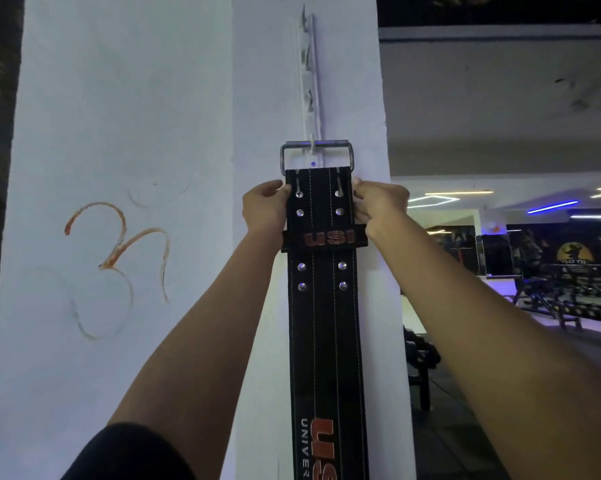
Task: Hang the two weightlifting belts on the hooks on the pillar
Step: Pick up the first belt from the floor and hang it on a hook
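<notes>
A black weightlifting belt (323, 323) with red USI lettering hangs straight down the white pillar (126, 133). Its steel buckle (315, 154) sits over the lowest hook (312, 144) of a white hook rail (308, 81). My left hand (262, 207) grips the belt's left edge just below the buckle. My right hand (378, 206) grips the right edge at the same height. Several hooks higher on the rail carry nothing. Only one belt is in view.
An orange symbol (119, 244) is painted on the pillar's left face. To the right, behind the pillar, a dim gym room holds dumbbell racks (569, 299) and a dark bench (420, 368) close to the pillar's base.
</notes>
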